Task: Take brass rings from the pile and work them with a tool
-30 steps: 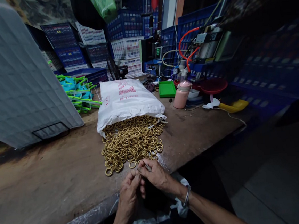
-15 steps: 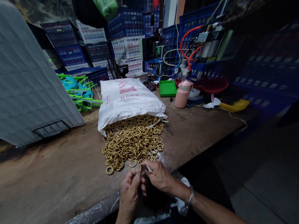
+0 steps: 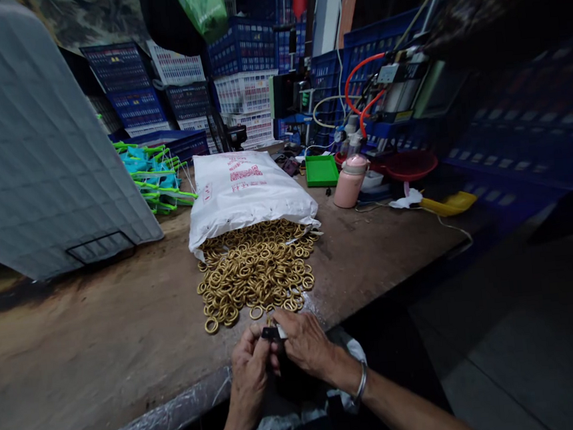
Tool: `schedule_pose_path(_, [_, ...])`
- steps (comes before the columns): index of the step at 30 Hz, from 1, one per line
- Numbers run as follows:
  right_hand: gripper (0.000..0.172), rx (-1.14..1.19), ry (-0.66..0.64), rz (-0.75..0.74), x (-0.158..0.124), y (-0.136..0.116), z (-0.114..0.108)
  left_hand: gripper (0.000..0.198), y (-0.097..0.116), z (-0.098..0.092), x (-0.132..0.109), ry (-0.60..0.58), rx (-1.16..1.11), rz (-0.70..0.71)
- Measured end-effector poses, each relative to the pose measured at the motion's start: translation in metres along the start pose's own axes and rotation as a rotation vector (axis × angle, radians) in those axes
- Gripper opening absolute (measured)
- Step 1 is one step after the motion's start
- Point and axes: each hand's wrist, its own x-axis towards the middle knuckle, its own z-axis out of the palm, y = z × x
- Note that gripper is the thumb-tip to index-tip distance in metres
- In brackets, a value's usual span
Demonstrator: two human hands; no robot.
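Note:
At the table's front edge my two hands meet with fingers closed. My right hand (image 3: 306,345) grips a small black-and-white tool (image 3: 271,334), its black end pointing toward my left thumb; its exact kind is unclear. My left hand (image 3: 249,365) pinches at a gold-coloured ring (image 3: 270,321), of which only a sliver shows beside the tool. Just beyond my fingers lies a heap of gold-coloured rings (image 3: 256,271), spilling from the open mouth of a white sack (image 3: 248,185) with red print.
A grey padded panel (image 3: 44,142) stands at the left, beside green-and-blue items (image 3: 155,176). Right of the sack are a green tray (image 3: 321,171), a pink bottle (image 3: 351,182) and a yellow scoop (image 3: 449,203). Stacked crates (image 3: 248,91) stand behind. Plastic wraps the table edge (image 3: 149,424).
The tool has turned between my hands, so its black end now shows in front of the ring. Both hands stay almost in place. The ring heap looks unchanged.

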Motion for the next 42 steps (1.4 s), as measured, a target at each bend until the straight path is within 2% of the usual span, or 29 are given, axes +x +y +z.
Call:
schedule_pose_path(8, [0.022, -0.050, -0.058, 0.050, 0.002, 0.000, 0.001, 0.027, 0.001, -0.002, -0.006, -0.061, -0.048, -0.019])
schedule_pose_path(12, [0.025, -0.111, 0.001, 0.166, 0.011, 0.009, -0.007, 0.020, 0.008, 0.002, -0.020, -0.144, -0.102, -0.036])
schedule_pose_path(15, [0.026, -0.132, 0.082, 0.169, 0.021, 0.018, -0.014, 0.017, 0.013, 0.005, -0.024, -0.203, -0.180, -0.057])
schedule_pose_path(18, [0.028, -0.113, 0.153, 0.068, 0.031, 0.022, -0.014, 0.017, 0.014, 0.004, -0.021, -0.176, -0.281, -0.101])
schedule_pose_path(21, [0.035, -0.116, 0.160, -0.009, 0.037, 0.019, -0.008, 0.018, 0.010, 0.000, -0.016, -0.110, -0.328, -0.129])
schedule_pose_path(23, [0.035, -0.151, 0.139, 0.001, 0.039, 0.016, -0.004, 0.016, 0.008, -0.004, -0.014, -0.083, -0.360, -0.131])
schedule_pose_path(27, [0.022, -0.190, 0.111, 0.033, 0.041, 0.015, -0.002, 0.009, 0.008, -0.010, -0.011, -0.121, -0.446, -0.130])
schedule_pose_path(30, [0.017, -0.113, 0.153, 0.025, 0.044, 0.022, -0.002, 0.014, 0.009, -0.013, -0.008, -0.131, -0.523, -0.177])
schedule_pose_path(35, [0.010, 0.175, 0.267, 0.069, 0.056, 0.037, 0.001, 0.022, 0.007, -0.014, 0.002, -0.084, -0.576, -0.231])
schedule_pose_path(37, [0.013, 0.292, 0.272, 0.083, 0.059, 0.039, 0.001, 0.022, 0.006, -0.013, 0.008, -0.038, -0.506, -0.192])
schedule_pose_path(42, [0.018, 0.480, 0.162, 0.065, 0.055, 0.036, -0.003, 0.025, 0.010, -0.006, 0.024, 0.062, -0.180, 0.012])
